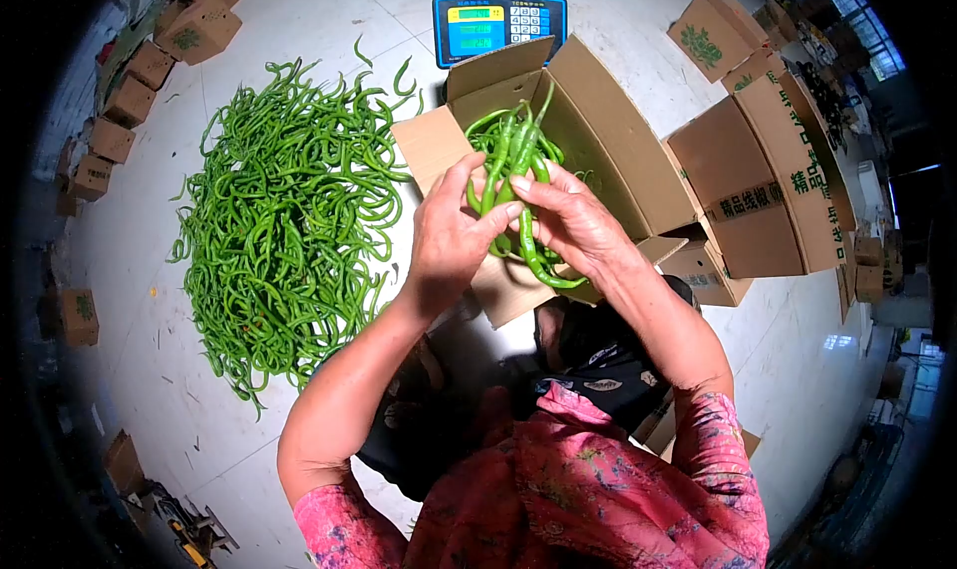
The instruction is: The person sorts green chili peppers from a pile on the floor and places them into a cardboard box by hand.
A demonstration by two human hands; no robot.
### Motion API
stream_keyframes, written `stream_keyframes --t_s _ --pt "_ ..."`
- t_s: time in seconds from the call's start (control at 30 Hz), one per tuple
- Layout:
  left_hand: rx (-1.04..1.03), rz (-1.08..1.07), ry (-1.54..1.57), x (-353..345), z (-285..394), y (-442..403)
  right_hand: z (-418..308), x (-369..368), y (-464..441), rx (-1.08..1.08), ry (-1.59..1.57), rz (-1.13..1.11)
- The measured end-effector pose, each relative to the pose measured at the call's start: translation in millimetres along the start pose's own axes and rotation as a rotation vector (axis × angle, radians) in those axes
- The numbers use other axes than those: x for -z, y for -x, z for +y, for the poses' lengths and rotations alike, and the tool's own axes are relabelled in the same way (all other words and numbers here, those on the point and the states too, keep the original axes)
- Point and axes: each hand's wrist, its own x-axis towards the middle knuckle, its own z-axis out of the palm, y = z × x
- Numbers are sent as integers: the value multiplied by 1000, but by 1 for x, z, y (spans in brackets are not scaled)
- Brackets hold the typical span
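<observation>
Cartons (pixel 130 103) lined the pale floor (pixel 150 400) from 9 to 11 o'clock, some with a green plant print, lettering too small to read. Green pepper heap (pixel 289 220) lay loose on the floor at 10 o'clock. Left hand (pixel 446 235) was partly closed, thumb and fingers grasping the left side of the pepper bunch (pixel 520 150); bunch was over the open carton (pixel 603 121), stems toward 12, one long pepper curving down to 5. Scale (pixel 500 31) stood at 12 o'clock, just beyond the carton: blue frame, lit readouts illegible, keys 7 8 9, 4 5 6, 1 2 3 legible, brand not. Right hand (pixel 573 215) was also partly closed, thumb pressed on the bunch, fingers under it. More peppers lay inside the carton. Printed carton (pixel 733 195) at 2 o'clock read 精品线椒 in black, last character unclear, green characters on the next face; plant-print carton (pixel 710 39) sat at 1 o'clock
</observation>
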Motion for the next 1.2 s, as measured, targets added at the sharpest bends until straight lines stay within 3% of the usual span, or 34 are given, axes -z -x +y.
stream_keyframes --t_s 0.1,0.27,0.37,0.5,0.53,0.63,0.67,0.7,0.83,0.9,0.97,1.03,1.1,1.17,1.2 --pt "142 -149 118 6 -1 -9 3 6 0 -18 77 82" --pt "10 -16 -48 0 5 -10 -1 10 1 -4 262 90" --pt "44 -86 176 -3 8 -12 -3 10 5 95 544 162" --pt "62 -154 185 -10 5 -14 -9 5 8 172 709 175" --pt "-36 -111 -8 -9 -2 -18 -8 6 8 137 703 149" --pt "34 45 -157 -9 4 -21 -4 2 12 86 409 40" --pt "4 92 -104 -13 -5 -23 -1 0 13 136 345 0" --pt "-241 161 -292 -17 -8 -26 -2 -3 13 122 383 -11" --pt "-581 89 -572 -39 -3 -17 6 -12 11 358 303 226" --pt "-604 7 -716 -55 12 -3 -2 10 0 371 268 318" --pt "-630 23 -628 -61 14 4 -22 22 -2 386 189 375" --pt "-644 42 -551 -57 24 5 -47 43 1 304 158 206" --pt "-464 95 -439 -50 38 9 -61 52 2 310 156 137" --pt "-52 42 -140 -37 35 8 -70 58 4 292 47 46" --pt "-3 39 -100 -32 34 7 -72 63 3 316 76 20"
